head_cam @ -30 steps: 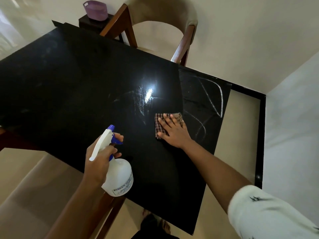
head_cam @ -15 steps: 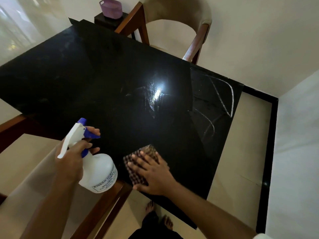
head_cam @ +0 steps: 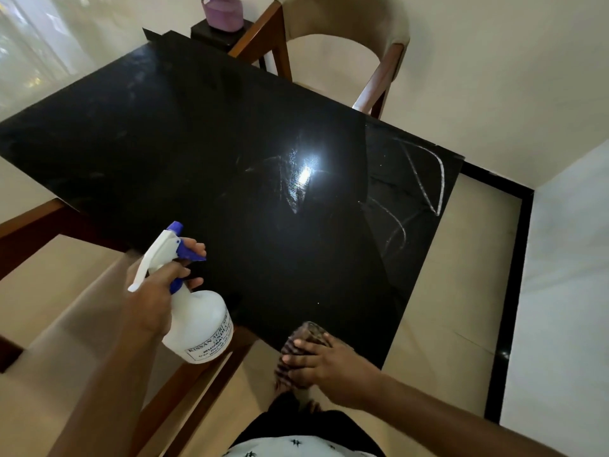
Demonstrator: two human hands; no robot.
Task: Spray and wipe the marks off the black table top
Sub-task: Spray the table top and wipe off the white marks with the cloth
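The black table top (head_cam: 197, 159) is flat, smooth and shiny, with a bright spot of light on it. Thin white marks (head_cam: 428, 179), some curved and some straight, sit at its far right end.

The left hand (head_cam: 155, 291) holds a round white plastic spray bottle (head_cam: 201, 324) at the near left edge, fingers curled on the blue trigger.

The right hand (head_cam: 326, 364) lies over a bunched, checked cloth (head_cam: 308, 333) at the near edge. Blur hides whether its fingers curl round the cloth.

Glossy black table top (head_cam: 184, 153), white chalky marks (head_cam: 425, 179) at right end
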